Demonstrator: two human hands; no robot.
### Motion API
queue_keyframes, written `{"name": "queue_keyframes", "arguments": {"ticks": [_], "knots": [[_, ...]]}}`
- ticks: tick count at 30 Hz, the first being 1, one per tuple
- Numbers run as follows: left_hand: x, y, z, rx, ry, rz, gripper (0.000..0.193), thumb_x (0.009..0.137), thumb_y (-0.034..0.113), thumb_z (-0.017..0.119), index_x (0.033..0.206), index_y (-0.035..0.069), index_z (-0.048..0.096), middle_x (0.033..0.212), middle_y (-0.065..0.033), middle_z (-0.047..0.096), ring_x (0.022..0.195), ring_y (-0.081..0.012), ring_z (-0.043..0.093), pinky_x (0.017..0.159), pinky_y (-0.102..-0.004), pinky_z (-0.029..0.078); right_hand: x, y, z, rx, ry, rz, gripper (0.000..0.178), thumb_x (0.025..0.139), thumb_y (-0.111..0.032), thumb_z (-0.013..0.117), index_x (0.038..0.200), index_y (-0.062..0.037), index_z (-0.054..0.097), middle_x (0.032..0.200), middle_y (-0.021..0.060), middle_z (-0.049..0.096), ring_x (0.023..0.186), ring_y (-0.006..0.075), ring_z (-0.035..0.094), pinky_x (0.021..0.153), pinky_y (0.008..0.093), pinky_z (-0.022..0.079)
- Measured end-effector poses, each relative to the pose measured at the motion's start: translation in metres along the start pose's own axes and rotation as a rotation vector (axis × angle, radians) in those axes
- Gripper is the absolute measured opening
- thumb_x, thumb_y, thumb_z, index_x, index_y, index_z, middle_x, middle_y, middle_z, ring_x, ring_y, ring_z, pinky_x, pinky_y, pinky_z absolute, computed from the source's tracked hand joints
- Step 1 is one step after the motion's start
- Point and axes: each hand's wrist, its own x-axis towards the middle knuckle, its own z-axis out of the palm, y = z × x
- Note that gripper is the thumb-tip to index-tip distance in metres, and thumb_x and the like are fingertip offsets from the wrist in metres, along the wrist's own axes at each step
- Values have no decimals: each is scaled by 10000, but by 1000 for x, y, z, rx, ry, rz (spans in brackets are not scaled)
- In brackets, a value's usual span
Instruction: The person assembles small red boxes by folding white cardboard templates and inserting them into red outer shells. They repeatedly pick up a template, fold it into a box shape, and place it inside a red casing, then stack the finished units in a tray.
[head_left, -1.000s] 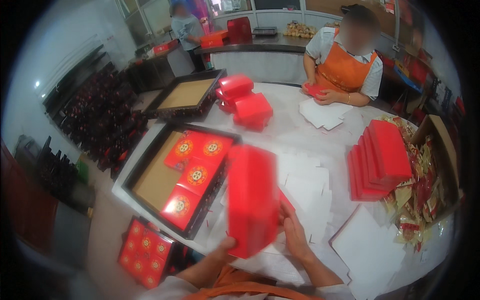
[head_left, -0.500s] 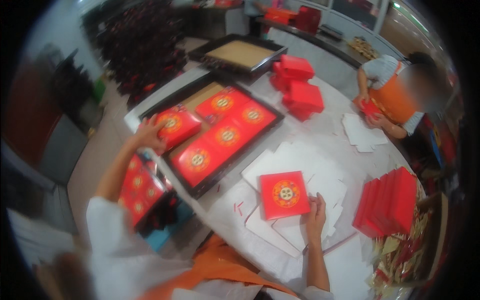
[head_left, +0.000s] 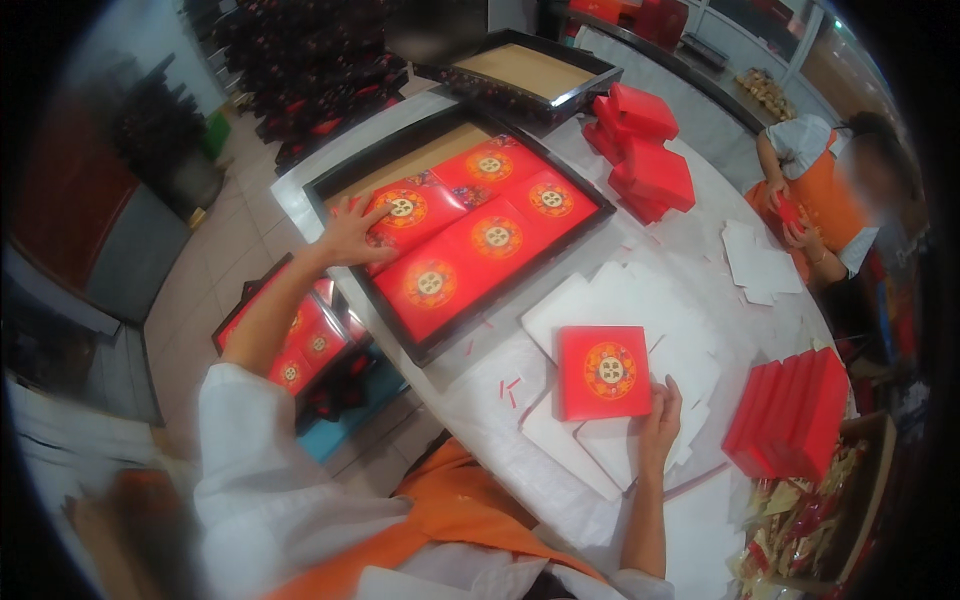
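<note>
My left hand (head_left: 352,236) rests with spread fingers on the left end of a red square box (head_left: 412,207) with a round gold emblem. That box lies in a black-rimmed tray (head_left: 437,347) beside several matching boxes. My right hand (head_left: 660,415) is at the right edge of another red box (head_left: 604,373), its fingers stretched and touching or nearly touching the side. This box sits flat on a spread of white cardboard blanks (head_left: 688,365) on the table. Whether my right thumb reaches the box is hidden.
Red boxes (head_left: 655,175) are piled beyond the tray, and a row of red boxes (head_left: 785,412) stands at right. Near them is a carton (head_left: 865,490) of wrapped pieces. Another black tray (head_left: 525,70) is behind. A co-worker (head_left: 825,190) handles a red item across the table.
The box under my left hand has shifted from a tilted position to lying level beside the others in the tray. My right hand stays by its box. The whole view has shifted slightly.
</note>
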Motion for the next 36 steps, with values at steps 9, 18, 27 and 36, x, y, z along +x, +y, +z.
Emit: {"name": "queue_keyframes", "arguments": {"ticks": [9, 18, 27, 36], "knots": [[-7, 9, -13, 184, -242, 55, 621, 832, 519, 400, 1342, 174, 324, 1327, -132, 377, 1239, -254, 340, 996, -509, 196, -4, -1, 3, -87, -12, 1, 338, 918, -105, 379, 1232, 20, 383, 1014, 86, 560, 928, 141, 529, 831, 264, 413], [136, 1, 25, -362, 130, 166, 360, 832, 210, 517, 1118, -7, 509, 1132, -206, 514, 1103, -324, 460, 935, -401, 347, 9, 19, -2, -688, 9, -401, 302, 895, -217, 422, 1089, -4, 512, 946, 152, 602, 848, 273, 592, 745, 348, 473], [156, 97, 45, -735, 178, -38, 450, 845, 166, 489, 1241, -14, 376, 1264, -201, 409, 1184, -284, 389, 980, -385, 303, -4, -1, -8, -146, 65, 52, 299, 882, -223, 426, 1103, -44, 518, 957, 116, 610, 907, 271, 557, 797, 337, 422], [35, 185, -7, -655, 439, 156, 526, 854, 194, 502, 1298, -2, 300, 1304, -199, 362, 1198, -299, 369, 999, -387, 282, -1, 3, -10, -215, 32, -93, 316, 883, -179, 421, 1129, 4, 499, 960, 131, 619, 864, 200, 594, 782, 293, 458]]}}
